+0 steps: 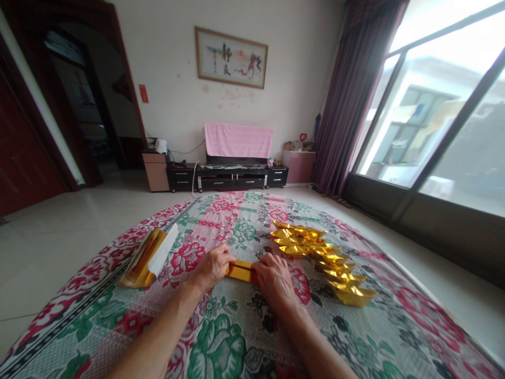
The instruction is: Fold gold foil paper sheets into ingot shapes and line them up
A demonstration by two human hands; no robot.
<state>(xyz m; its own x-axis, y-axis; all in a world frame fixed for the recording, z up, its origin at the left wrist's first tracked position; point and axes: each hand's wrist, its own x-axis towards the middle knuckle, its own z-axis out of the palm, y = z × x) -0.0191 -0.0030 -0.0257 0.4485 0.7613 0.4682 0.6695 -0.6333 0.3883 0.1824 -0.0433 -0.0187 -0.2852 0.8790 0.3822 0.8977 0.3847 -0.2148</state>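
Between my hands lies a folded strip of gold foil paper [240, 271], low over the patterned cloth. My left hand [216, 263] pinches its left end between thumb and fingers. At the strip's right end my right hand [275, 276] is closed on it, the fingers bent over the edge and partly hiding it. To the right stand several folded gold paper ingots [353, 293], lined up in a slanting row. A stack of gold foil sheets [145, 258] with white backs rests to the left.
A flowered cloth [216, 342] covers the round surface under my hands. Beyond it, a low black TV cabinet [236, 181] stands by the wall, with a pink cloth [239, 139] draped over the screen. A purple curtain [347, 105] and large windows are at the right.
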